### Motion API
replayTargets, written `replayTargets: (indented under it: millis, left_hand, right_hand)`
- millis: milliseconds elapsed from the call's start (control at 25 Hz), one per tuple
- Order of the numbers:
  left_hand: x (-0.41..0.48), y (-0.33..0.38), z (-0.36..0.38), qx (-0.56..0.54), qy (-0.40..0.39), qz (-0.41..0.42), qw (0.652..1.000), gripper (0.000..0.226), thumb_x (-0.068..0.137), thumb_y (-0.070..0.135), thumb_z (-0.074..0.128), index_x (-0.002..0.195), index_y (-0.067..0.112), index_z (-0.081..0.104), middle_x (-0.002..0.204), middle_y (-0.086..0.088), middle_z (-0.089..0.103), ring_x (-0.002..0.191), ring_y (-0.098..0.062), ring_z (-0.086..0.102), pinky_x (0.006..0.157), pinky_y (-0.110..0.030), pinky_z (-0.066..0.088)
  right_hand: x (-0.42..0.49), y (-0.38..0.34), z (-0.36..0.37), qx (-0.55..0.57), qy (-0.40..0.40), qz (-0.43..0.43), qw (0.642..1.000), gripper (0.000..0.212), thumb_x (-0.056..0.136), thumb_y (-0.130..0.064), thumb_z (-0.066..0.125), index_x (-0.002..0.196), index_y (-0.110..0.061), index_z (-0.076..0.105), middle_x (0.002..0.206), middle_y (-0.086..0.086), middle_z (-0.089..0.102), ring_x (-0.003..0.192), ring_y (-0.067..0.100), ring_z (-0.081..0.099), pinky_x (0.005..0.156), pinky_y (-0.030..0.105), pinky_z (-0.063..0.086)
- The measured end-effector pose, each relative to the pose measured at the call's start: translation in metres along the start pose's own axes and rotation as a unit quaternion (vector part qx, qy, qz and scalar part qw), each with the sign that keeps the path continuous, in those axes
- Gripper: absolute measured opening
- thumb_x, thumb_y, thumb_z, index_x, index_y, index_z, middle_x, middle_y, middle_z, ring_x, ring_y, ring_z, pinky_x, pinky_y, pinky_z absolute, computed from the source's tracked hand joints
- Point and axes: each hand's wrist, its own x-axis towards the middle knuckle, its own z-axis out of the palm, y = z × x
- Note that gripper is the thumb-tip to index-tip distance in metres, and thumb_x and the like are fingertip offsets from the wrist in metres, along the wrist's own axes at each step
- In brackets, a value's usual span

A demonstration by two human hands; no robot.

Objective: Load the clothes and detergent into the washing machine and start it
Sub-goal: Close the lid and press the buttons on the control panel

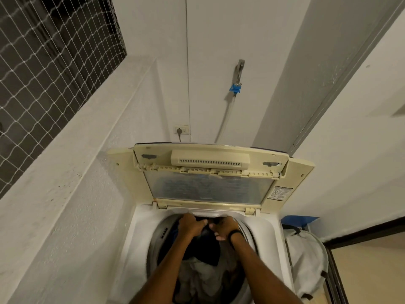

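Observation:
A white top-loading washing machine point(140, 233) stands below me with its cream lid point(208, 187) folded up against the wall. Its drum holds a pile of clothes, black cloth point(203, 249) on top and grey cloth point(197, 279) nearer me. My left hand point(191, 224) and my right hand point(223, 229) are both at the far side of the drum, fingers closed on the black cloth. A dark band sits on my right wrist. No detergent is in view.
A grey laundry bag point(304, 260) stands right of the machine, a blue box point(300, 220) behind it. On the wall are a tap with a blue fitting point(236, 84), its hose and a socket point(182, 130). A ledge with netting point(43, 62) runs along the left.

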Motion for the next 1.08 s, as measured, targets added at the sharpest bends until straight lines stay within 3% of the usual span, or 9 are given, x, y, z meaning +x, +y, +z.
replayTargets:
  millis: [120, 200, 280, 360, 480, 680, 840, 960, 1080]
  left_hand:
    - [-0.07, 0.046, -0.065, 0.002, 0.121, 0.176, 0.977, 0.018, 0.094, 0.026, 0.062, 0.087, 0.014, 0.074, 0.083, -0.001, 0.074, 0.07, -0.007, 0.063, 0.065, -0.017, 0.049]
    - [-0.112, 0.088, -0.121, -0.074, 0.33, 0.301, 0.892, 0.016, 0.098, 0.028, 0.061, 0.092, 0.018, 0.072, 0.081, 0.007, 0.073, 0.066, 0.0, 0.061, 0.058, -0.008, 0.046]
    - [-0.12, 0.126, -0.165, -0.046, 0.434, 0.375, 0.818, 0.025, 0.1, 0.04, 0.052, 0.102, 0.021, 0.068, 0.093, 0.007, 0.071, 0.084, -0.009, 0.062, 0.07, -0.021, 0.051]
    - [-0.102, 0.152, -0.19, 0.082, 0.377, 0.351, 0.853, 0.048, 0.099, 0.057, 0.036, 0.109, 0.023, 0.068, 0.109, 0.003, 0.07, 0.103, -0.019, 0.059, 0.087, -0.036, 0.046]
    - [-0.075, 0.157, -0.194, 0.273, 0.265, 0.288, 0.879, 0.078, 0.095, 0.07, 0.009, 0.109, 0.02, 0.068, 0.112, -0.007, 0.071, 0.108, -0.028, 0.059, 0.096, -0.043, 0.037]
    - [-0.118, 0.119, -0.187, 0.292, 0.259, 0.284, 0.876, 0.089, 0.093, 0.075, 0.007, 0.101, 0.019, 0.076, 0.104, -0.01, 0.075, 0.11, -0.029, 0.059, 0.098, -0.047, 0.037]
    - [-0.174, 0.04, -0.15, 0.324, 0.247, 0.292, 0.865, 0.094, 0.086, 0.083, 0.006, 0.08, 0.021, 0.077, 0.081, -0.004, 0.073, 0.098, -0.027, 0.056, 0.085, -0.041, 0.037]
    - [-0.196, -0.036, -0.113, 0.349, 0.192, 0.315, 0.861, 0.092, 0.082, 0.088, 0.014, 0.064, 0.019, 0.071, 0.068, 0.001, 0.067, 0.095, -0.022, 0.051, 0.082, -0.039, 0.034]
    - [-0.204, -0.109, -0.065, 0.371, 0.091, 0.289, 0.878, 0.081, 0.082, 0.087, 0.019, 0.068, 0.022, 0.064, 0.084, 0.001, 0.068, 0.105, -0.021, 0.049, 0.09, -0.041, 0.035]
  right_hand:
    - [-0.089, -0.047, -0.039, -0.149, 0.05, -0.153, 0.976, 0.035, 0.088, -0.042, 0.064, 0.066, -0.015, 0.068, 0.068, 0.002, 0.073, 0.059, 0.012, 0.069, 0.057, 0.019, 0.056]
    - [-0.158, -0.088, -0.07, -0.102, 0.174, -0.295, 0.934, 0.034, 0.093, -0.037, 0.06, 0.068, -0.015, 0.067, 0.064, 0.0, 0.071, 0.058, 0.014, 0.067, 0.06, 0.029, 0.056]
    - [-0.196, -0.136, -0.1, -0.045, 0.361, -0.39, 0.846, 0.039, 0.096, -0.045, 0.054, 0.072, -0.016, 0.065, 0.06, -0.003, 0.065, 0.054, 0.013, 0.06, 0.054, 0.029, 0.049]
    - [-0.202, -0.174, -0.12, -0.062, 0.443, -0.406, 0.797, 0.048, 0.095, -0.058, 0.046, 0.08, -0.018, 0.067, 0.067, -0.003, 0.066, 0.064, 0.015, 0.06, 0.059, 0.028, 0.045]
    - [-0.171, -0.192, -0.125, -0.259, 0.409, -0.336, 0.808, 0.067, 0.096, -0.066, 0.028, 0.083, -0.013, 0.068, 0.081, 0.01, 0.071, 0.081, 0.03, 0.064, 0.073, 0.037, 0.043]
    - [-0.198, -0.149, -0.104, -0.274, 0.393, -0.317, 0.818, 0.075, 0.092, -0.073, 0.022, 0.051, -0.017, 0.051, 0.049, 0.0, 0.053, 0.053, 0.025, 0.057, 0.058, 0.03, 0.044]
    - [-0.234, -0.067, -0.05, -0.31, 0.416, -0.311, 0.796, 0.077, 0.09, -0.073, 0.024, 0.051, -0.013, 0.054, 0.05, 0.001, 0.059, 0.05, 0.023, 0.055, 0.049, 0.027, 0.034]
    - [-0.249, 0.008, -0.001, -0.312, 0.359, -0.331, 0.815, 0.068, 0.091, -0.068, 0.038, 0.048, -0.015, 0.044, 0.046, 0.002, 0.057, 0.046, 0.02, 0.052, 0.048, 0.026, 0.029]
    - [-0.24, 0.074, 0.054, -0.314, 0.267, -0.318, 0.854, 0.06, 0.093, -0.059, 0.047, 0.048, -0.02, 0.039, 0.046, 0.0, 0.052, 0.047, 0.017, 0.046, 0.058, 0.027, 0.033]
